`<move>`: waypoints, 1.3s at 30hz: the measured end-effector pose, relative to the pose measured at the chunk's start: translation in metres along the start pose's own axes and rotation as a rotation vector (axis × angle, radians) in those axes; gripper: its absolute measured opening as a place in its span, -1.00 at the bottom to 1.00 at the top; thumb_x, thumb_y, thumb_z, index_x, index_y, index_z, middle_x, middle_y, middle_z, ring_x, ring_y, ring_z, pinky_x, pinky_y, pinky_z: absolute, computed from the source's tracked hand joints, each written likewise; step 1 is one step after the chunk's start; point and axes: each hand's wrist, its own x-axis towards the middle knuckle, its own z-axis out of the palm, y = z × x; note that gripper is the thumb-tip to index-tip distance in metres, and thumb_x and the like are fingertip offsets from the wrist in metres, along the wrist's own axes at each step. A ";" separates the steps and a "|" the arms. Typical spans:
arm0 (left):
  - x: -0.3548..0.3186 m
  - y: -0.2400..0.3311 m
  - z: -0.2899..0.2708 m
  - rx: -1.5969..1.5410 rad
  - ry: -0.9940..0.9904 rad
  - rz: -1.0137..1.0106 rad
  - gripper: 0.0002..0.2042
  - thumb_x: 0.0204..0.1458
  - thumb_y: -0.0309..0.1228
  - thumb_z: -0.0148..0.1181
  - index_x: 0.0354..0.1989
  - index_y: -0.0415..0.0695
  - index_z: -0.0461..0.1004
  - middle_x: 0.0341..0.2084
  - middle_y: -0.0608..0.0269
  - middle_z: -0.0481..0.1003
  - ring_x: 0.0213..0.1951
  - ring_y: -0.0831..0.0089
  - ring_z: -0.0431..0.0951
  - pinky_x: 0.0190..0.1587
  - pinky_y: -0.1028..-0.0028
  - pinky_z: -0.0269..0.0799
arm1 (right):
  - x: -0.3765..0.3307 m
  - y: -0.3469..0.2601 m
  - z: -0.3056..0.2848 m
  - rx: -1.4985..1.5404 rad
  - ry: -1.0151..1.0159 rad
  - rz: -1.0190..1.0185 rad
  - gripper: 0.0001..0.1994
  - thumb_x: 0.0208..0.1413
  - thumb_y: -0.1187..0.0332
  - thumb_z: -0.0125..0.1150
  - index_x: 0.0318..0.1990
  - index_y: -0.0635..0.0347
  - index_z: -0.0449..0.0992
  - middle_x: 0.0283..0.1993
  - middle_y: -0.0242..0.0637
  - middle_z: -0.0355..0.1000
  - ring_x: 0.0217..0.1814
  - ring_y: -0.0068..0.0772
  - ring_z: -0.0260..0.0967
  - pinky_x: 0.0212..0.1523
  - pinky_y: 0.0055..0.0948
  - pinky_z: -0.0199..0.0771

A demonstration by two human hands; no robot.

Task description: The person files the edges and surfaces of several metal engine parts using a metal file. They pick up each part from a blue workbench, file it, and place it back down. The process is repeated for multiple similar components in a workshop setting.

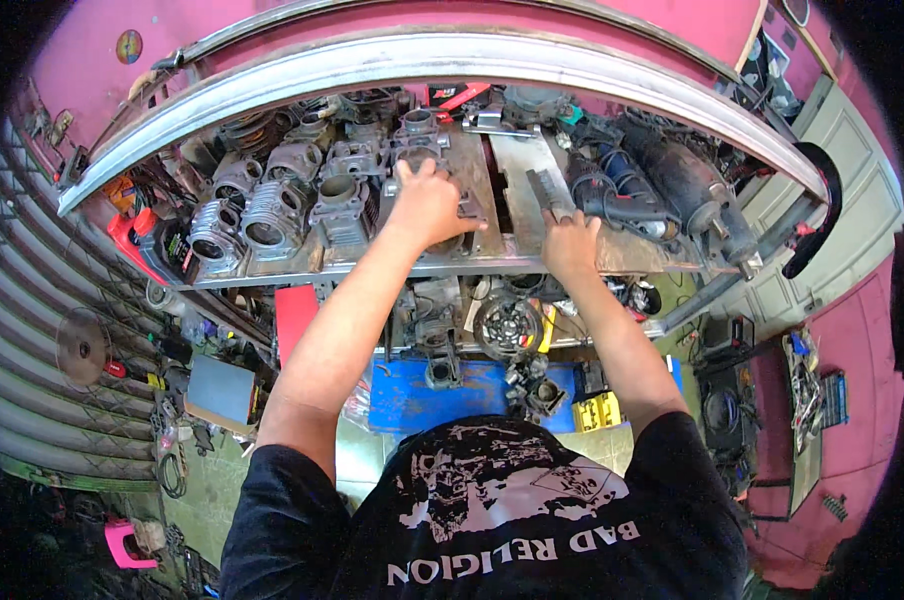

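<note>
Both my arms reach up to a metal shelf [492, 262] crowded with engine parts. My left hand [427, 205] is closed over a dark metal engine part [469, 210] lying on the shelf's middle, just right of a row of grey finned cylinder blocks [272, 215]. My right hand [569, 243] grips the near end of a long flat grey metal bar [547, 190] that lies on the shelf and points away from me. Dark exhaust mufflers [687, 185] lie to the right of that hand.
A curved metal rail [442, 55] arches over the shelf against a pink wall. A lower shelf holds a round clutch-like disc [507, 325] and small parts. Below are a blue box [412, 395], a red container [137, 245] at left, and tools on the right floor.
</note>
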 end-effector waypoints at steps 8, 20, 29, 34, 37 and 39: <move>0.030 -0.004 -0.002 -0.159 -0.345 -0.017 -0.20 -0.11 0.20 0.44 0.17 -0.19 0.57 0.06 -0.06 0.59 0.29 -0.03 0.38 0.29 -0.40 0.07 | 0.005 -0.012 -0.035 -0.038 -0.293 0.011 -0.37 0.15 0.25 0.19 0.44 -0.15 0.41 0.16 -0.05 0.51 0.35 -0.02 0.28 0.29 0.20 0.05; -0.009 -0.042 -0.040 -0.398 -0.242 0.083 -0.19 -0.27 -0.08 0.64 0.24 -0.09 0.50 0.16 0.09 0.53 0.29 0.02 0.34 0.28 -0.14 0.16 | 0.038 -0.061 -0.025 0.846 -0.213 -0.357 0.06 -0.22 -0.01 0.66 0.51 -0.03 0.27 0.39 -0.01 0.42 0.40 0.03 0.34 0.29 0.14 0.18; -0.077 -0.060 -0.034 -0.339 0.088 0.111 -0.21 -0.27 -0.32 0.58 0.25 -0.08 0.38 0.16 0.11 0.48 0.24 0.03 0.34 0.24 0.01 0.13 | 0.024 -0.102 -0.069 0.546 0.181 -0.354 -0.19 -0.31 0.13 0.67 0.22 0.00 0.46 0.14 -0.17 0.53 0.32 -0.15 0.34 0.22 0.11 0.18; -0.110 -0.069 0.015 -0.242 0.241 0.026 -0.23 -0.30 -0.41 0.53 0.24 -0.03 0.39 0.20 0.27 0.48 0.21 0.11 0.38 0.23 -0.05 0.09 | 0.015 -0.140 -0.049 0.450 0.239 -0.317 -0.21 -0.30 0.19 0.67 0.20 0.00 0.45 0.19 -0.11 0.45 0.30 -0.07 0.30 0.18 0.10 0.19; -0.126 -0.071 0.031 -0.204 0.314 0.027 -0.22 -0.30 -0.41 0.52 0.25 -0.01 0.38 0.25 0.36 0.48 0.16 0.19 0.39 0.19 -0.02 0.11 | -0.001 -0.149 -0.039 0.395 0.299 -0.320 -0.31 -0.08 0.26 0.48 0.29 -0.03 0.40 0.26 -0.14 0.39 0.31 -0.08 0.27 0.19 0.15 0.20; -0.140 -0.072 0.043 -0.190 0.333 0.019 -0.29 -0.20 -0.41 0.48 0.27 0.05 0.42 0.28 0.51 0.44 0.12 0.26 0.38 0.16 -0.04 0.14 | -0.010 -0.158 -0.029 0.362 0.376 -0.323 -0.34 0.03 0.29 0.38 0.35 -0.06 0.37 0.26 -0.16 0.39 0.34 -0.08 0.25 0.21 0.18 0.20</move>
